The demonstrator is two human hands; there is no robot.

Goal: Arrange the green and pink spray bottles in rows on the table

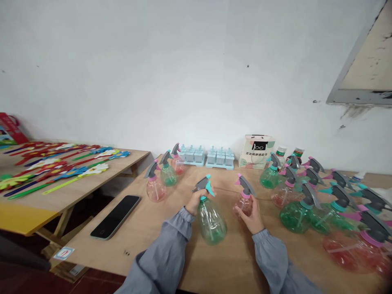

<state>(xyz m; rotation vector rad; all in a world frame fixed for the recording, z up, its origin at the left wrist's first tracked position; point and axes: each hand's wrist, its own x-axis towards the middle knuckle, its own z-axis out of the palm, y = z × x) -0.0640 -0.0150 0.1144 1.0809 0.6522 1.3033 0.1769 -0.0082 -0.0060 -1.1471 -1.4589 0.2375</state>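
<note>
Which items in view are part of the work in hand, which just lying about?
In the work:
- left hand, green spray bottle
- right hand, pink spray bottle
- likely other spray bottles

Apparently lying about:
- phone
- popsicle moulds
- paper bag

table (131, 254): phone (115, 217) left | ice-pop moulds (219, 159) behind | paper bag (256, 152) right of moulds | most spray bottles (295, 217) right

Spray bottle (212, 221), centre: clear green plastic, glossy, smooth. Trigger heads, three o'clock: matt grey plastic. Table (159, 253): wood, smooth, low sheen. Phone (115, 217), eight o'clock: dark glossy screen. Sleeves (167, 249), six o'clock: grey cloth, creased, matt. Wall (196, 73), twelve o'clock: matt.
</note>
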